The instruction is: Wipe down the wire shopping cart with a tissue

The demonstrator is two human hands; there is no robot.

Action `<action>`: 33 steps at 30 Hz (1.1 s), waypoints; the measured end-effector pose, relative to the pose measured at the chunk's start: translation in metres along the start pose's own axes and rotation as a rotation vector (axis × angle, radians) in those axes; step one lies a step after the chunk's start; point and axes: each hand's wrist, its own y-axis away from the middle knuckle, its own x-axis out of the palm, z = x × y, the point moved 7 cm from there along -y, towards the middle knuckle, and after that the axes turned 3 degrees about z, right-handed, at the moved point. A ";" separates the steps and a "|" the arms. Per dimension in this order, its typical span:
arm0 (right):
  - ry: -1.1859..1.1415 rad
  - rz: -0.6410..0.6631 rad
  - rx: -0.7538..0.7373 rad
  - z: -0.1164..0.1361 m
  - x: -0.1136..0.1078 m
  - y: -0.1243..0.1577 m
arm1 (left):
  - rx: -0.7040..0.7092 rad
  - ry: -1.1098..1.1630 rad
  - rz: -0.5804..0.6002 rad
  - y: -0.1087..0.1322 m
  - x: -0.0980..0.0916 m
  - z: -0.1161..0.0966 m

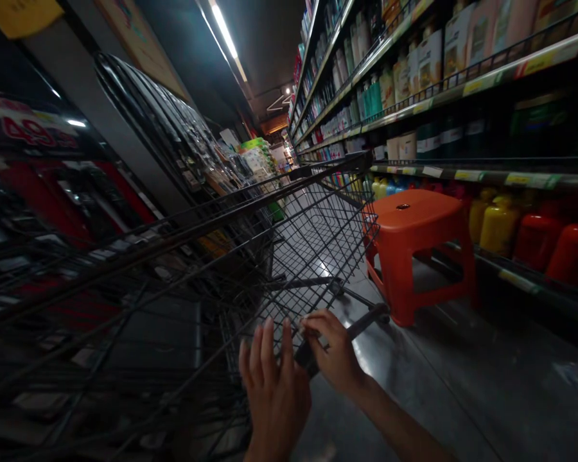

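A black wire shopping cart point(313, 224) stretches ahead of me down the aisle. My left hand point(275, 391) is raised at its near end, fingers stretched up and spread, with the back of the hand toward me. Just right of it, my right hand point(336, 351) has its thumb and fingertips drawn together in a pinch. A small pale bit shows at those fingertips, too small to name. Behind the right hand runs a dark bar point(363, 322) of the cart; whether the hand touches it I cannot tell.
An orange plastic stool point(419, 215) stands on the grey floor right of the cart. Shelves of bottles point(428, 61) line the right side, with yellow jugs point(498, 221) and red ones low down. Dark racks with hanging goods point(158, 109) crowd the left.
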 end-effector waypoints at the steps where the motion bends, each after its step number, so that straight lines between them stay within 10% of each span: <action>1: 0.005 -0.014 0.003 -0.004 -0.003 -0.004 | 0.019 0.018 0.007 0.008 0.000 0.003; 11: 0.162 -0.392 0.216 -0.053 -0.070 -0.048 | -0.013 -0.008 0.150 0.038 0.008 -0.003; 25: 0.099 -0.367 0.334 -0.017 -0.024 -0.007 | -0.243 0.023 0.288 0.062 0.028 -0.017; 33: 0.023 -0.076 0.297 -0.003 -0.007 0.007 | -0.185 0.134 0.133 0.056 0.019 -0.008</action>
